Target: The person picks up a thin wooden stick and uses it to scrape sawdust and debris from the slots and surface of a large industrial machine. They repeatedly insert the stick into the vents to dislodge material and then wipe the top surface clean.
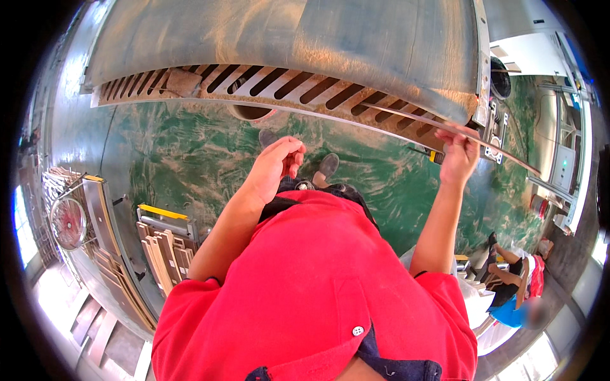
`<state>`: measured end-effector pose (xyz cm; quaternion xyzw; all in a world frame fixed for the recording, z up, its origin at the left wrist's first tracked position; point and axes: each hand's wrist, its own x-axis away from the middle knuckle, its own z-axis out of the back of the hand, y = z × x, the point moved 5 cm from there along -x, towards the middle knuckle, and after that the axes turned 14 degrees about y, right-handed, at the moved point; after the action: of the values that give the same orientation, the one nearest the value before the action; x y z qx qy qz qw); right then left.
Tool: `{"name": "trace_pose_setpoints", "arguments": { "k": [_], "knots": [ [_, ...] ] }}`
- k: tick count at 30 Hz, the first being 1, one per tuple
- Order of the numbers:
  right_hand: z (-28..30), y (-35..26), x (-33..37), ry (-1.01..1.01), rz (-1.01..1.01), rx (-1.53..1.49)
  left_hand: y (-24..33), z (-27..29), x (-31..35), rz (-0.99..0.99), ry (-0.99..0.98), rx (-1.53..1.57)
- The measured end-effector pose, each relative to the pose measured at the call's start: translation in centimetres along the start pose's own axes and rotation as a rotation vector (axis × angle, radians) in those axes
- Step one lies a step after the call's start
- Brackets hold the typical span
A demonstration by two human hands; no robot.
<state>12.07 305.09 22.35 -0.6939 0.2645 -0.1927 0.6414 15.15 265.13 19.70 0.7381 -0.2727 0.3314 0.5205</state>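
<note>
A long, thin wooden strip point(502, 152) runs slantwise at the right, from over the slotted edge out past the machine's corner. My right hand point(459, 152) is closed around it, thumb and fingers pinching its middle part. My left hand point(277, 166) hangs in front of my waist with its fingers curled in, and nothing shows in them. Ahead of me lies a wide metal machine bed point(286, 38) dusted with sawdust. Along its near side goes a slotted metal ledge point(292, 95), apart from my left hand. A brownish block or rag point(184, 82) rests on the ledge's left part.
Sawdust streaks the green floor point(210, 152). Stacked wooden strips point(166, 254) stand on a rack at the lower left, near a spoked wheel point(67, 223). At the lower right a person point(508, 279) sits. A black bin point(500, 77) stands beyond the machine's right corner.
</note>
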Motion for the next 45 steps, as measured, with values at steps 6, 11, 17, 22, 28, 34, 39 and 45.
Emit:
{"name": "trace_pose_setpoints", "arguments": {
  "k": [6,11,17,22,28,34,39,45],
  "knots": [
    [5.5,-7.0,-1.2,0.099,0.163,-0.035,-0.3,0.2,0.0,0.017,0.026,-0.013],
    [0.7,-11.5,0.4,0.14,0.264,0.134,-0.6,-0.4,0.4,0.028,-0.001,-0.039],
    [-6.6,-12.7,3.3,0.199,0.352,0.379,-0.5,-0.6,0.4,0.006,-0.012,-0.036],
    [-7.9,-16.3,4.6,0.287,0.518,0.342,-0.9,0.7,0.4,0.007,0.015,0.004],
    [-10.7,-17.5,6.5,0.231,0.574,0.377,-1.1,1.1,0.3,-0.01,0.0,0.021],
    [-14.2,-15.3,4.8,0.134,0.526,0.584,-0.6,0.8,0.5,-0.014,-0.003,0.01],
    [-10.1,-12.3,1.0,0.115,0.345,0.446,-0.1,1.5,0.8,-0.021,0.014,0.025],
    [-5.2,-7.6,1.2,0.147,0.176,0.273,-0.7,2.8,0.9,-0.004,0.04,0.08]
  ]
}}
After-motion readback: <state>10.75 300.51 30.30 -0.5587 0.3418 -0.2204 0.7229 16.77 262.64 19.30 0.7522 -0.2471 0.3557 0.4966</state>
